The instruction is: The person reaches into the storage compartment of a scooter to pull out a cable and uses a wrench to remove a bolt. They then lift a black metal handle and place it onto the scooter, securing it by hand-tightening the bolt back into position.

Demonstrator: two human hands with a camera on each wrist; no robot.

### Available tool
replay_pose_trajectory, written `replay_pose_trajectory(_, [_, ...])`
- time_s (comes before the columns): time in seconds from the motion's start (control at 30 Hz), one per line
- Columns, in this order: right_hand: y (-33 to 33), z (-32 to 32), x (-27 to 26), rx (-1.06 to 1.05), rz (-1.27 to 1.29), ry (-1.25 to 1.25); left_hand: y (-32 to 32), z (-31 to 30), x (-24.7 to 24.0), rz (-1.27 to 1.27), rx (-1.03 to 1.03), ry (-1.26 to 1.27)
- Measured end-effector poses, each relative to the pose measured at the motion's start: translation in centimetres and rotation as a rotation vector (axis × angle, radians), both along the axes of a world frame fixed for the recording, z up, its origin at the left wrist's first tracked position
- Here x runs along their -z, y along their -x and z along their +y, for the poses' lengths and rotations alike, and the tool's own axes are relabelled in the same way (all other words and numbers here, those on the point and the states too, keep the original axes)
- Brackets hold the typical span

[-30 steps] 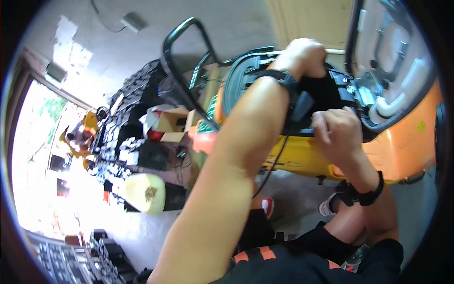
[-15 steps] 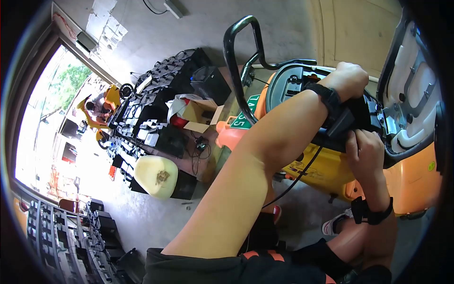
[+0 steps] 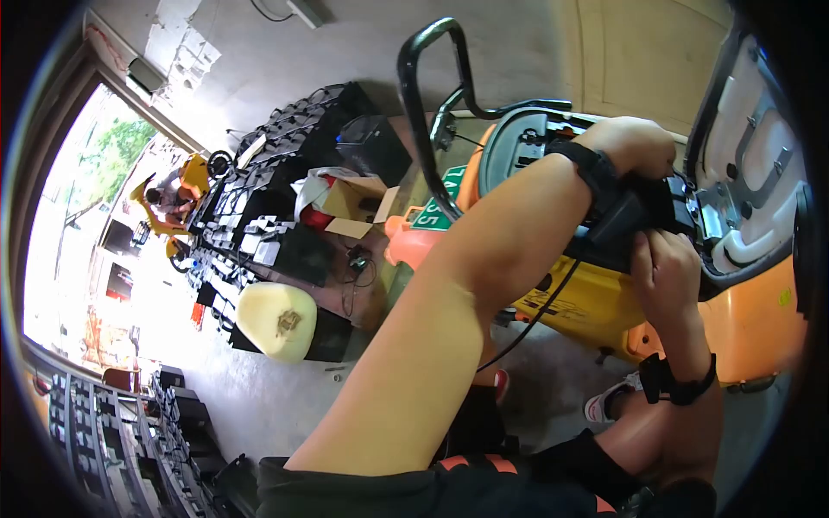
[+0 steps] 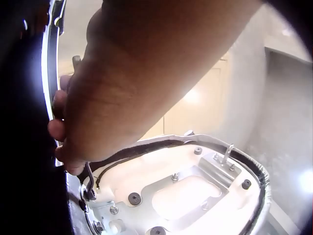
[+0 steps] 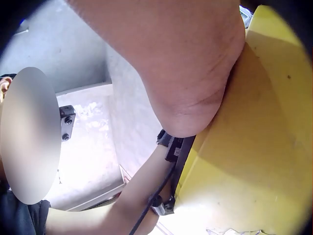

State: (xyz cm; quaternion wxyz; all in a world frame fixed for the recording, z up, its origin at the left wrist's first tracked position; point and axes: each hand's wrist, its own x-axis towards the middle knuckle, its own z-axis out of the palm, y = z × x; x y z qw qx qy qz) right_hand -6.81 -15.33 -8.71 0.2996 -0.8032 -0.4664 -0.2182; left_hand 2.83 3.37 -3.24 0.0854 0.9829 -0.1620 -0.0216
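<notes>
We see a grey concrete floor [image 3: 285, 406] carrying rows of black batteries [image 3: 294, 129]. In the orange and yellow plastic scooter [image 3: 760, 302], beside its raised white seat [image 3: 760, 164], the left hand [image 3: 635, 145] and the right hand [image 3: 667, 274] both grasp the black box-shaped block [image 3: 669, 207].

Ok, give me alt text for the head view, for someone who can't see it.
Both hands grip a black block in the open under-seat well of an orange and yellow scooter: left hand above, right hand below, beside the raised seat's white underside. A concrete floor holds rows of dark boxes, a cardboard box and a pale foam cushion.
</notes>
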Motion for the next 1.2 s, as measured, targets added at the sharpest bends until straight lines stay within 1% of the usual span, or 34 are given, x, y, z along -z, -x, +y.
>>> replay_pose_trajectory(0.07, [0.1,-0.1,-0.3,0.0,-0.013,0.031,-0.3,0.0,0.2,-0.044,0.034,-0.011])
replay_pose_trajectory(0.1, [0.1,0.1,-0.2,-0.017,-0.024,0.001,-0.7,-0.1,0.5,-0.037,0.003,-0.011])
replay_pose_trajectory(0.17, [0.4,0.1,-0.4,-0.004,-0.038,0.016,-0.1,-0.2,0.2,-0.04,-0.011,0.068])
replay_pose_trajectory(0.23, [0.5,0.1,-0.5,0.001,-0.026,0.052,-0.1,-0.2,0.4,-0.062,0.013,0.039])
replay_pose_trajectory(0.3, [0.5,0.2,-0.2,0.002,-0.037,0.005,0.5,-0.1,-0.1,-0.075,0.007,0.072])
replay_pose_trajectory(0.4, [0.7,0.4,-0.4,0.041,-0.059,0.008,0.1,0.4,0.6,-0.116,0.069,0.111])
replay_pose_trajectory(0.43, [0.8,0.6,-0.3,0.015,-0.049,-0.032,0.2,0.4,0.5,-0.117,0.072,0.106])
replay_pose_trajectory(0.47, [0.8,0.6,-0.1,-0.018,-0.042,-0.078,0.5,0.4,0.3,-0.092,0.058,0.167])
replay_pose_trajectory(0.57, [0.9,0.7,-0.4,-0.005,-0.04,-0.067,0.5,0.5,0.2,-0.131,0.06,0.122])
replay_pose_trajectory(0.7, [0.3,0.5,-0.2,-0.017,-0.077,-0.1,0.9,0.1,0.1,-0.116,-0.001,0.134])
replay_pose_trajectory(0.73, [0.3,0.5,0.0,-0.031,-0.079,-0.131,1.0,0.0,-0.4,-0.062,-0.018,0.102])
replay_pose_trajectory(0.77, [0.2,0.4,0.2,-0.039,-0.077,-0.162,1.1,-0.2,-0.6,-0.067,-0.014,0.097])
replay_pose_trajectory(0.83, [0.0,0.3,0.3,-0.011,-0.095,-0.176,1.3,0.0,-2.1,-0.105,-0.038,0.129])
replay_pose_trajectory(0.9, [0.1,0.3,0.5,-0.045,-0.09,-0.176,2.2,-0.4,-3.4,-0.177,-0.161,0.253])
replay_pose_trajectory(0.93, [0.1,0.3,0.5,-0.037,-0.092,-0.188,2.5,-0.4,-3.9,-0.249,-0.121,0.365])
replay_pose_trajectory(0.97, [0.1,0.3,0.5,-0.018,-0.086,-0.196,2.5,-0.8,-4.4,-0.217,-0.217,0.403])
replay_pose_trajectory(1.03, [0.2,0.1,0.3,-0.018,-0.041,-0.082,2.8,-1.6,-5.0,-0.212,-0.199,0.483])
replay_pose_trajectory(1.07, [0.3,0.2,0.3,-0.006,-0.038,-0.085,3.1,-2.2,-5.1,-0.206,-0.188,0.481])
replay_pose_trajectory(1.13, [0.3,0.2,0.1,-0.007,-0.006,-0.029,5.3,-4.7,-7.3,0.111,-0.403,0.623])
replay_pose_trajectory(1.17, [0.3,0.1,0.1,-0.001,-0.004,-0.028,5.5,-5.0,-7.1,0.114,-0.397,0.623])
replay_pose_trajectory(1.2, [0.4,0.0,0.0,0.005,-0.01,-0.026,5.7,-5.4,-6.8,0.166,-0.349,0.596])
